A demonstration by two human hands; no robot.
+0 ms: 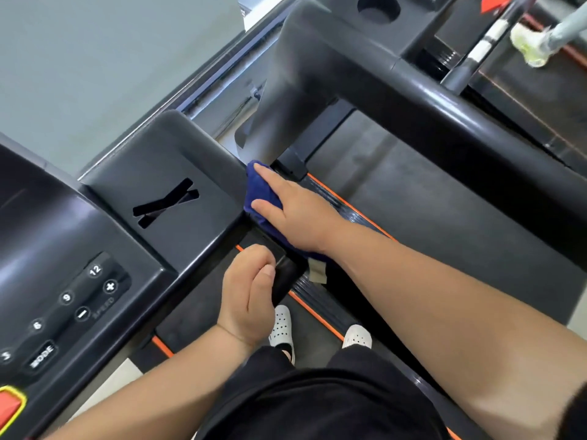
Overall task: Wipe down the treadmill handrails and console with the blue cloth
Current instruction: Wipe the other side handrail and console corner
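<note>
The black treadmill console [165, 173] fills the left side, with speed buttons [95, 290] lower left. A short black handrail [282, 274] juts from the console's right edge. My right hand [295, 211] presses the blue cloth [259, 188] flat against the console's side, just above that handrail. The cloth wraps under my palm, and a pale tag [317, 271] hangs from it. My left hand [251, 296] is curled around the handrail's end.
A thick black handrail [444, 122] of the neighbouring treadmill crosses the upper right. Below lies the belt [444, 211] with orange-edged side rails. My white shoes [282, 328] stand on the deck. Another person's shoe [530, 46] shows top right. A red stop button [9, 408] sits bottom left.
</note>
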